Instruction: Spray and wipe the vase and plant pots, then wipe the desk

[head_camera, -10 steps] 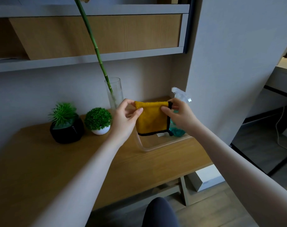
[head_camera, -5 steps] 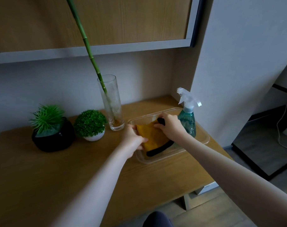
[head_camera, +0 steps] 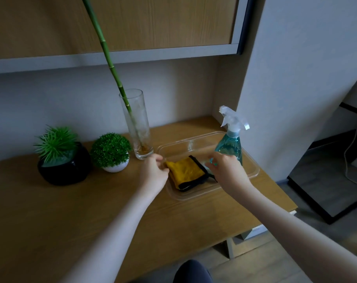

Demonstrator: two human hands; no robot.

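Observation:
A folded yellow cloth with black trim lies in the clear plastic tray on the wooden desk. My left hand sits at the cloth's left corner, fingers curled and pinching it. My right hand hovers over the tray's right half, fingers loosely bent, holding nothing, just in front of the teal spray bottle that stands in the tray. Left of the tray stand the tall glass vase with a bamboo stalk, a small white pot and a black pot, both with green plants.
An overhead cabinet hangs low above the desk, and the bamboo stalk leans up in front of it. A grey wall closes the desk's right end. The desk's front edge runs near my knee.
The cloth, held up spread between both hands a second ago, has come down into the tray. My right hand has let go of it and lifted toward the bottle.

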